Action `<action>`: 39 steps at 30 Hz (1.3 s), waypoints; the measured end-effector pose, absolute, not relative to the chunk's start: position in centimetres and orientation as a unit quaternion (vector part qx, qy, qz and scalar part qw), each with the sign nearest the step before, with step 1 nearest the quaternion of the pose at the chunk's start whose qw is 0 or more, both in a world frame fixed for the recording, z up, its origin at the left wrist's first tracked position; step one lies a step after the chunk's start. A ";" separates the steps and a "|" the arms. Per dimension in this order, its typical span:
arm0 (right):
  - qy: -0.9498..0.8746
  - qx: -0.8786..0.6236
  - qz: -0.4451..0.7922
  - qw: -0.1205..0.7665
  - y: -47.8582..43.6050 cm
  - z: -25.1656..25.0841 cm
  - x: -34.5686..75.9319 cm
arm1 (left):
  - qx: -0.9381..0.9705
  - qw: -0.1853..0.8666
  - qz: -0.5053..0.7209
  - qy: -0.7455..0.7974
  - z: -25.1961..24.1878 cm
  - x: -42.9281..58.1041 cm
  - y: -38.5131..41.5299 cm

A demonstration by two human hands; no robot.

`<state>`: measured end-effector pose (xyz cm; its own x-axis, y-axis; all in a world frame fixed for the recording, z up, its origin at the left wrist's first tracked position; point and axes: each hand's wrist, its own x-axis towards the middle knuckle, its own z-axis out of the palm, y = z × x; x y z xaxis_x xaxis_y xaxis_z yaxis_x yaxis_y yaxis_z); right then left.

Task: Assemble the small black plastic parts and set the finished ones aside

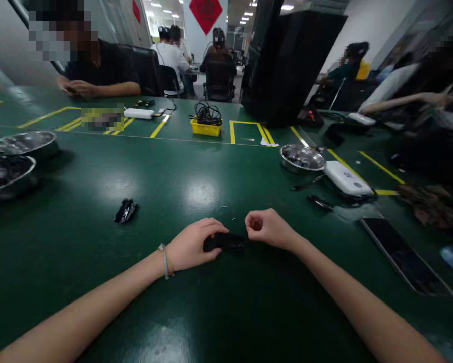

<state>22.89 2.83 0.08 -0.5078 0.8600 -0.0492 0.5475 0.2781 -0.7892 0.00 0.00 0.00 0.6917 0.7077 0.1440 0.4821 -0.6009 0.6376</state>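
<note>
My left hand (pixel 196 244), with a bracelet at its wrist, is closed around one end of a small, dark, oblong black plastic part (pixel 232 242) low over the green table. The fingers cover its left end. Just off its right end is my right hand (pixel 266 227), its fingers curled into a loose ring. Anything pinched in them is too small or hidden to make out. Two tiny pale slivers lie on the table beyond the part. To the left sits a separate shiny black piece (pixel 125 210).
At right are a steel bowl (pixel 302 159) of small parts, a white power bank (pixel 349 179), a black screwdriver-like tool (pixel 320 203) and a phone (pixel 402 254). Steel bowls (pixel 10 187) stand at left. A yellow tray (pixel 206 129) holds black cables. Other people sit around.
</note>
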 end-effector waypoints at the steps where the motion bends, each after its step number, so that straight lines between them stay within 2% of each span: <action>1: -0.768 -0.457 0.388 0.224 2.4 0.1 22.5 | 0.871 0.294 0.195 0.341 0.0 0.0 0.0; 5: -0.769 -0.448 0.336 0.309 0.8 0.0 21.0 | 0.862 0.310 0.198 0.349 -0.1 0.0 0.1; 8: -0.793 -0.420 0.288 0.335 0.2 -0.2 20.1 | 0.855 0.311 0.206 0.360 -0.2 0.1 0.1; 39: -0.838 -0.377 0.268 0.289 -0.3 -0.2 19.3 | 0.858 0.290 0.214 0.366 -0.2 0.5 -0.1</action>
<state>19.28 -0.28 -0.24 -0.5486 0.7871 0.2820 0.4768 0.5716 -0.6678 0.54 -0.14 -0.24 0.6403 0.7525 0.1541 0.5046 -0.5634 0.6542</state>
